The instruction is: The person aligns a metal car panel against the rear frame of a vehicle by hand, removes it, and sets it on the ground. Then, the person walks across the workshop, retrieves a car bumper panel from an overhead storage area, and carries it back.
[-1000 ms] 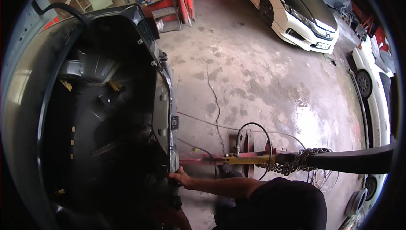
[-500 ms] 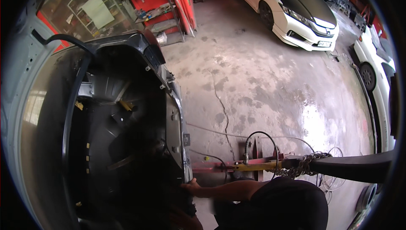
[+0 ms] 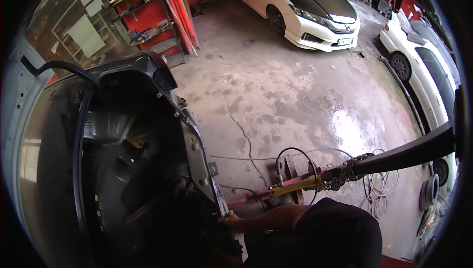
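Note:
My right hand [image 3: 229, 220] reaches in from the right and is closed round the edge of the car body's rear panel [image 3: 198, 162]. Its thumb side faces up; the rest of its fingers are lost in shadow. Below it, dark torn-looking trim hangs along the same edge. I cannot make out my left hand, as the lower part of the view is very dark. Inside the bare trunk [image 3: 108, 129], black and grey sheet metal shows, with a yellowish piece [image 3: 136, 143] near the wheel housing. A black rubber seal [image 3: 81, 157] runs along the opening's far-left rim.
A red and yellow pulling arm [image 3: 290, 188] with a hose and a chain [image 3: 347, 172] stands right beside my forearm. Cables [image 3: 377, 189] lie on the cracked concrete floor [image 3: 276, 91]. A white car [image 3: 315, 22] and another white car [image 3: 419, 54] are parked beyond. Shelves [image 3: 148, 27] stand at back left.
My view has shifted, so the parked cars and shelves sit further left. My right hand keeps its hold on the panel edge. A dim forearm low in the earlier frame no longer shows clearly.

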Tool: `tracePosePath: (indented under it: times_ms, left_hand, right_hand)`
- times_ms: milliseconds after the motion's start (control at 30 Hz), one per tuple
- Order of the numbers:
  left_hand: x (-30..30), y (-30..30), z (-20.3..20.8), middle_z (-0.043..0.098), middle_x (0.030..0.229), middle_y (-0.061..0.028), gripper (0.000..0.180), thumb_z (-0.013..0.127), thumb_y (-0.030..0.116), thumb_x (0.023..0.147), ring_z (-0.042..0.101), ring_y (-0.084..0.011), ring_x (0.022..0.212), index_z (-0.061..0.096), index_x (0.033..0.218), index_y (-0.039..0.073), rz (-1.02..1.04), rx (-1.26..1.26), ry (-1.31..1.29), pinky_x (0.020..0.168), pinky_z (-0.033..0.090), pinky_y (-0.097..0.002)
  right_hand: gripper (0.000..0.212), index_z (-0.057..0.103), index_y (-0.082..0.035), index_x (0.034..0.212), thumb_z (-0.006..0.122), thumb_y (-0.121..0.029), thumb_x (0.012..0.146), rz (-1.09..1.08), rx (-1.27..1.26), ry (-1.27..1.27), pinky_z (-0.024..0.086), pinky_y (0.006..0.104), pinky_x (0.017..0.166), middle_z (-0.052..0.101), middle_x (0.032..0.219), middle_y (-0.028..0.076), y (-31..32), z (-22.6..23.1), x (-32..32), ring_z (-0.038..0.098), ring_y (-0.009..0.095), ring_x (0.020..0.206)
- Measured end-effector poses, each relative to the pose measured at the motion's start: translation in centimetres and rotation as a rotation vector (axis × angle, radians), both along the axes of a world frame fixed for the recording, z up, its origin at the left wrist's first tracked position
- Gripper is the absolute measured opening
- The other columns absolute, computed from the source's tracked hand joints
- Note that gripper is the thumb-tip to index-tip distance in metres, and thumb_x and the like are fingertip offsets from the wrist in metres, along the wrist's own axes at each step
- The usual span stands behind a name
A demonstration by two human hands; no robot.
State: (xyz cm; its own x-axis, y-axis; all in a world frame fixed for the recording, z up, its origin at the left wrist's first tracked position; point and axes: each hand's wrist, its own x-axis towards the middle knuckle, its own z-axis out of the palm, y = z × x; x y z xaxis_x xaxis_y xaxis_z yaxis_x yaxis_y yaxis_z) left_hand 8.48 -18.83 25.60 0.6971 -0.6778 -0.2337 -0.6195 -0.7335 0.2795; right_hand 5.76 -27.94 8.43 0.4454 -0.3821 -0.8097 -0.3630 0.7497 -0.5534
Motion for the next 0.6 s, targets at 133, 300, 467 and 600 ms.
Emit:
tracePosePath:
  times_ms: [133,300,467,600]
  left_hand:
    - [0.7,0.8,0.5,0.054,0.131,-0.0265,0.074,0.08,0.027,0.075,0.058,-0.0422,0.114,0.048,0.139,0.01,-0.025,-0.024,0.005,0.097,0.048,-0.0495]
    - [0.5,2.6,0.6,0.053,0.132,-0.026,0.079,0.082,0.026,0.072,0.058,-0.0425,0.115,0.046,0.141,0.011,0.005,-0.046,0.0,0.097,0.048,-0.0494]
    - [0.2,3.4,1.6,0.053,0.133,-0.0255,0.085,0.084,0.025,0.07,0.058,-0.0427,0.115,0.044,0.144,0.012,0.028,-0.061,-0.029,0.097,0.048,-0.0492]
    - [1.8,2.4,0.6,0.053,0.134,-0.0252,0.09,0.085,0.024,0.068,0.058,-0.0429,0.115,0.043,0.146,0.013,-0.038,-0.114,-0.005,0.097,0.048,-0.049]
  right_hand:
    - [0.073,0.037,0.001,0.126,0.075,-0.043,0.081,-0.051,0.042,-0.127,0.054,0.0409,0.084,0.057,0.111,0.016,0.7,-0.1,-0.8,0.062,0.025,0.103]
    - [0.073,0.034,-0.001,0.126,0.076,-0.041,0.082,-0.011,0.071,-0.063,0.053,0.0414,0.086,0.054,0.116,0.015,1.8,-2.4,-0.4,0.059,0.025,0.108]
    - [0.074,0.03,0.001,0.124,0.076,-0.043,0.084,-0.204,0.211,-0.427,0.05,0.044,0.086,0.058,0.114,0.02,5.7,-17.8,2.5,0.058,0.026,0.109]
    - [0.075,0.03,0.0,0.126,0.08,-0.033,0.079,-0.114,0.03,-0.1,0.057,0.0442,0.07,0.057,0.111,0.019,-0.7,-7.5,1.5,0.064,0.028,0.096]
